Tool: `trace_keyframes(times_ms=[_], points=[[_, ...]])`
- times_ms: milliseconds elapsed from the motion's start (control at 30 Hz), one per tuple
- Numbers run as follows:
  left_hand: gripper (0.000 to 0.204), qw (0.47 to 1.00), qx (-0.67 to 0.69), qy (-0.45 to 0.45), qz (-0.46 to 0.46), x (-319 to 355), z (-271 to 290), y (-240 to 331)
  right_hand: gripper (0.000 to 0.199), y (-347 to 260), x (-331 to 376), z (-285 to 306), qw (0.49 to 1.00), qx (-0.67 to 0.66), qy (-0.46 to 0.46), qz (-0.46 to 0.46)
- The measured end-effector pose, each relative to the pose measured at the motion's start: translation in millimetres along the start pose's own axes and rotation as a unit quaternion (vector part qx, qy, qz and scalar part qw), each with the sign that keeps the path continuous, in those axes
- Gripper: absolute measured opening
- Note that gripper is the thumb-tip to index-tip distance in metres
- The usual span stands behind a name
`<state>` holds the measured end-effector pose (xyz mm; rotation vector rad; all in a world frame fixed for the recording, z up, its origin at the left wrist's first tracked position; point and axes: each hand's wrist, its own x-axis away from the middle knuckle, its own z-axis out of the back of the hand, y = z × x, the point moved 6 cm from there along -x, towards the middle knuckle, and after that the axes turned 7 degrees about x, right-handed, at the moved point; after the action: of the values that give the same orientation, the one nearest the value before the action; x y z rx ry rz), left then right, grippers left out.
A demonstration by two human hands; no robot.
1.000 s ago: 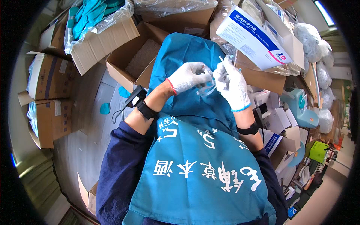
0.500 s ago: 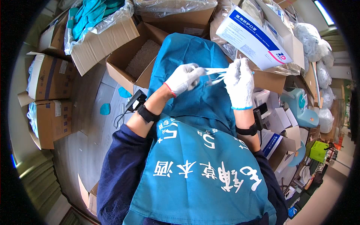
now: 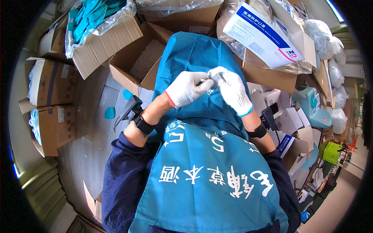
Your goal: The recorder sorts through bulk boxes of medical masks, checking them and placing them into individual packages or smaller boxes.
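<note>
Both hands wear white knit gloves and meet above the teal apron [image 3: 210,167] over my lap. My left hand [image 3: 190,88] is closed, its thumb and fingertips pinched together; its glove has a red cuff. From the right, my right hand [image 3: 232,90], in a blue-cuffed glove, bends its closed fingers against the left fingertips. A bit of thin white string [image 3: 211,92] shows as a small loop just under the fingertips. The rest of the string is hidden by the gloves.
Beyond my knees stands an open cardboard box [image 3: 136,64]. A box of teal gloves [image 3: 95,17] is at the far left, and a white-and-blue mask carton [image 3: 264,37] at the far right. Teal pieces [image 3: 110,112] lie on the floor. White boxes [image 3: 287,120] crowd the right.
My hands have come together, the left moving right and the right moving left. The white strings stretched between them before are now gathered and mostly hidden in the fingers.
</note>
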<state>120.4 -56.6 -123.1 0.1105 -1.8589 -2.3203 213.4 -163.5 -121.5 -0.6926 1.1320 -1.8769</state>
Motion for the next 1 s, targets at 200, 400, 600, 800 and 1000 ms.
trace_keyframes(times_ms=[200,400,600,800,1000], points=[[0.019,0.999,-0.004,-0.038,-0.032,5.8,-3.3,-12.5,0.022,4.5,6.5,-0.3,0.996,-0.047,-0.075,-0.016],[0.017,0.989,0.104,-0.068,0.086,11.4,-6.6,-16.8,0.017,0.8,6.5,0.1,0.999,0.002,-0.046,-0.019],[0.028,0.997,-0.072,-0.021,0.002,0.7,8.8,-23.9,0.018,-5.9,1.9,-2.6,0.996,0.062,-0.052,0.046],[0.029,0.991,-0.120,-0.041,-0.035,-7.4,-1.7,-5.8,0.014,-20.1,-1.0,0.6,0.972,0.201,-0.015,0.122],[0.020,0.973,-0.195,-0.107,0.058,-11.7,-15.7,-19.8,0.009,-25.4,4.8,3.9,0.956,0.251,0.009,0.153]])
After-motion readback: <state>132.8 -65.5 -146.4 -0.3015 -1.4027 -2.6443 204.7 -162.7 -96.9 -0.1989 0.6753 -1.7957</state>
